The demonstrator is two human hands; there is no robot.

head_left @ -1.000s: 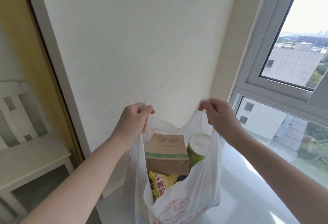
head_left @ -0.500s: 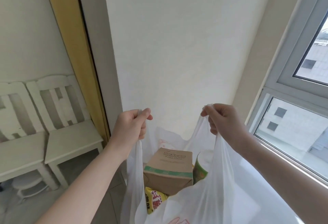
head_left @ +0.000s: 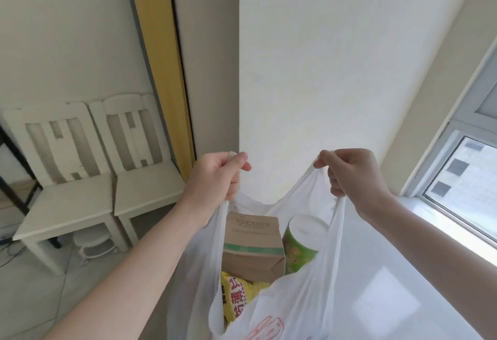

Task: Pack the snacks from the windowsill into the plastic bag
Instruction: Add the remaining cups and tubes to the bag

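White plastic bag [head_left: 295, 310] hangs open, held up between the hands, by the windowsill [head_left: 408, 259]. In it are a brown carton [head_left: 252, 242], a green tub [head_left: 300, 248] and a yellow packet [head_left: 236, 296]. The left hand [head_left: 215, 178] pinches one handle and the right hand [head_left: 352, 175] the other. White chairs [head_left: 80, 178] stand to the left.

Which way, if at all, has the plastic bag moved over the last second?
Yes, left. The plastic bag was wholly right of the wall corner; now the left hand holding it lies mostly left of that corner.
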